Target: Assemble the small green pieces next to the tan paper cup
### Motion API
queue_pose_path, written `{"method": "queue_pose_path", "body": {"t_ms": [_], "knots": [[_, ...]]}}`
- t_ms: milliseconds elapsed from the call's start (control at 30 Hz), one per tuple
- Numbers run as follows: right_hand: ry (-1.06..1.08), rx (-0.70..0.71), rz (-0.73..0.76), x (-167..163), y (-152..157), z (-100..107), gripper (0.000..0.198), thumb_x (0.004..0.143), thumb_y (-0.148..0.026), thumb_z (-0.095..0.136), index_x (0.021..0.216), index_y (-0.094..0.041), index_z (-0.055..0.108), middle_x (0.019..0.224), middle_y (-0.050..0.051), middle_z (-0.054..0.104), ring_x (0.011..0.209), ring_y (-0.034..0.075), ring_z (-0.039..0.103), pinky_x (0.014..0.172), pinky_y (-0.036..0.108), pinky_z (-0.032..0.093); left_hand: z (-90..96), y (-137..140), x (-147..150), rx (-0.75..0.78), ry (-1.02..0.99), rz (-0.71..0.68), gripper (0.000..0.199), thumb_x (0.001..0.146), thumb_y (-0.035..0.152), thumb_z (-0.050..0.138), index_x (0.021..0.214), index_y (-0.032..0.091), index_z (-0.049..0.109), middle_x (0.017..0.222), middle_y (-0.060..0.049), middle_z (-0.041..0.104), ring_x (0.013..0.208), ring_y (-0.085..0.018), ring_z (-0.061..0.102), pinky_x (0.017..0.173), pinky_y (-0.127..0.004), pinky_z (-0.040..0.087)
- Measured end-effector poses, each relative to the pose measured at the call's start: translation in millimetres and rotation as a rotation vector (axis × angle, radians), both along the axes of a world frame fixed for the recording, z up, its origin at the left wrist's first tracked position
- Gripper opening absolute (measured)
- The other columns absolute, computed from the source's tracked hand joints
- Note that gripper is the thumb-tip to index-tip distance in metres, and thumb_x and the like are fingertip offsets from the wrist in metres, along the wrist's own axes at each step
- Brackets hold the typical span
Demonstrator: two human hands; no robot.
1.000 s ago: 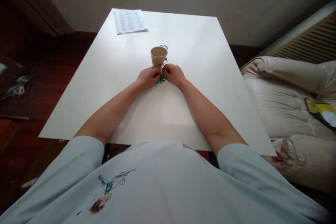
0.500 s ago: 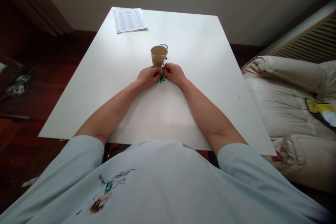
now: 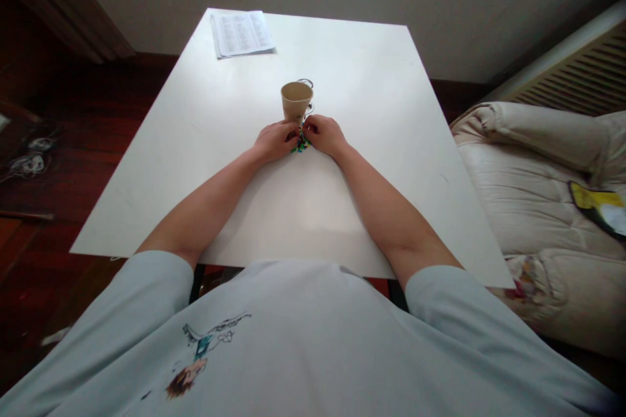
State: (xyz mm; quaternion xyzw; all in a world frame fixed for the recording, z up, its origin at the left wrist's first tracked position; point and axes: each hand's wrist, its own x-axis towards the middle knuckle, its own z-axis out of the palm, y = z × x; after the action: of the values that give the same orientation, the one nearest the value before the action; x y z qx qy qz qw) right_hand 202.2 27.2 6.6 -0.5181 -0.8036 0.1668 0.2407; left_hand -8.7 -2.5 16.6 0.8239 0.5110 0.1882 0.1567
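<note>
A brown paper cup (image 3: 295, 104) stands upright on the white table (image 3: 303, 221), just beyond my hands. Small green, blue and dark pieces (image 3: 300, 146) lie in a little heap between my hands. On the heap's left side is my left hand (image 3: 278, 140), fingers curled in, close to the foot of the cup. My right hand (image 3: 325, 134) sits on the right side of the heap with its fingers pinched together. Whatever either hand's fingertips grip is too small or hidden to make out. Behind the cup, a thin dark cord or wire loop (image 3: 306, 83) partly shows.
Printed sheets of paper (image 3: 243, 34) lie at the table's far left corner. To the right of the table is a pale padded sofa (image 3: 533, 176) with a yellow and black item (image 3: 594, 199) on it. Cables (image 3: 32, 159) lie on the floor at left.
Both hands stay at the heap, with barely any finger movement. The whole view has shifted very slightly.
</note>
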Motion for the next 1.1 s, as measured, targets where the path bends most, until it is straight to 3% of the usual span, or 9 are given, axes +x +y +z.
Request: {"method": "queue_pose_path", "body": {"t_ms": [400,667,1100], "knots": [[0.012,0.014,0.012,3,4,-8,0.019,0.092,-0.032,0.065,0.099,-0.021,0.079,0.091,0.007,0.075,0.086,0.024,0.059,0.078,0.035,0.041,-1.3,0,0,0.003,0.014,-0.004,0.022,0.098,0.027,0.066,0.112,0.027,0.083,0.120,-0.010,0.083,0.109,-0.030,0.076,0.090,-0.037,0.055],[-0.003,-0.001,-0.002,1,-1,0,0.014,0.091,-0.030,0.065,0.094,-0.023,0.077,0.094,0.007,0.076,0.086,0.024,0.060,0.078,0.034,0.041,-5.1,3,-1,0.014,0.018,-0.006,0.020,0.099,0.030,0.065,0.108,0.028,0.082,0.120,-0.008,0.083,0.106,-0.028,0.076,0.087,-0.036,0.055],[-0.024,0.024,0.040,5,9,-14,0.013,0.097,-0.028,0.063,0.094,-0.021,0.073,0.091,0.004,0.072,0.082,0.019,0.056,0.072,0.030,0.034,-9.0,4,-2,0.029,0.029,-0.019,0.024,0.102,0.034,0.062,0.113,0.027,0.082,0.121,-0.008,0.082,0.104,-0.027,0.075,0.086,-0.035,0.054]]}}
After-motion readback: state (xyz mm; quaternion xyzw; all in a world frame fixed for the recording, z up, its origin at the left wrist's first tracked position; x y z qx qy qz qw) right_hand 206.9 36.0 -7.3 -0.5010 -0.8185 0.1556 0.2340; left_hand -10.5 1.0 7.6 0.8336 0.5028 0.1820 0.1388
